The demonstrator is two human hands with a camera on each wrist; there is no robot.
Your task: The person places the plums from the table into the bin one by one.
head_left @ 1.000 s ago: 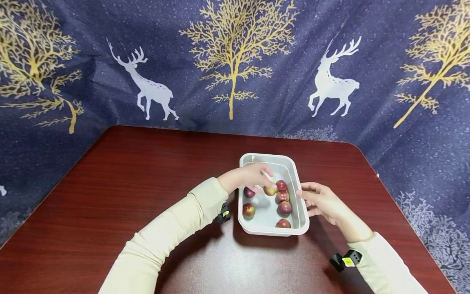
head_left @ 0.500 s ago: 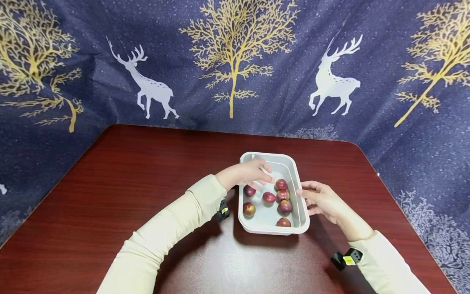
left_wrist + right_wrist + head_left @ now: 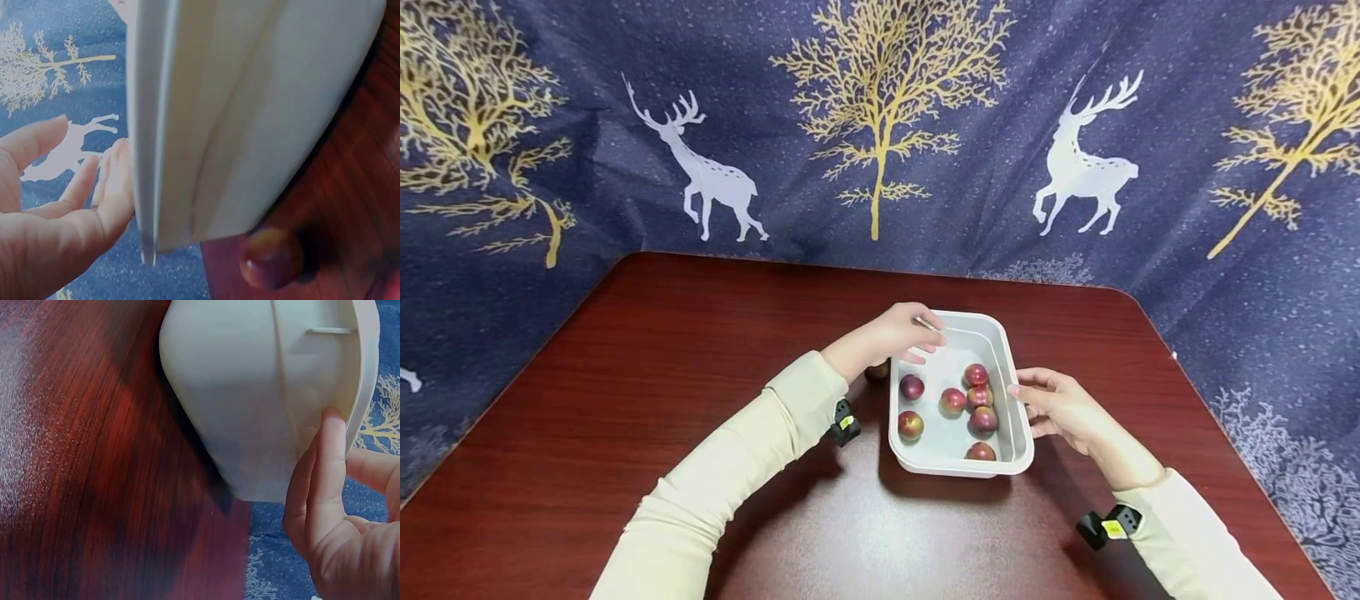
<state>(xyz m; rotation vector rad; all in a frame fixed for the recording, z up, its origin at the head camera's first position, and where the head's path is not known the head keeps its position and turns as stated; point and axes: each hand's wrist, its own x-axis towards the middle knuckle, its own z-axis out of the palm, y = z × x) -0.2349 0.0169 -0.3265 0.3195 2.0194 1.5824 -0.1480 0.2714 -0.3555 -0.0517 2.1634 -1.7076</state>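
My left hand (image 3: 904, 333) hovers at the far left corner of a white plastic tub (image 3: 1021, 450), overlapping its rim, with relaxed fingers and nothing in them. In the left wrist view that hand (image 3: 69, 212) has its fingers spread beside the tub wall (image 3: 250, 125). Several dark red plums lie in the tub, among them a plum (image 3: 953, 402) near the middle and a yellowish-red plum (image 3: 911, 426) at the left. My right hand (image 3: 1067, 417) grips the tub's right rim; the right wrist view shows its fingers (image 3: 328, 475) against the outer wall.
Outside the tub on its left, another plum (image 3: 877, 370) rests on the dark red wooden table (image 3: 737, 333), partly covered by my left wrist. Behind the table's far edge hangs a blue cloth (image 3: 820, 208) with deer and trees.
The left hand has let go of a plum, now lying near the tub's middle, and moved left and away to the rim. The plum outside the tub has come into view. The right hand stays put.
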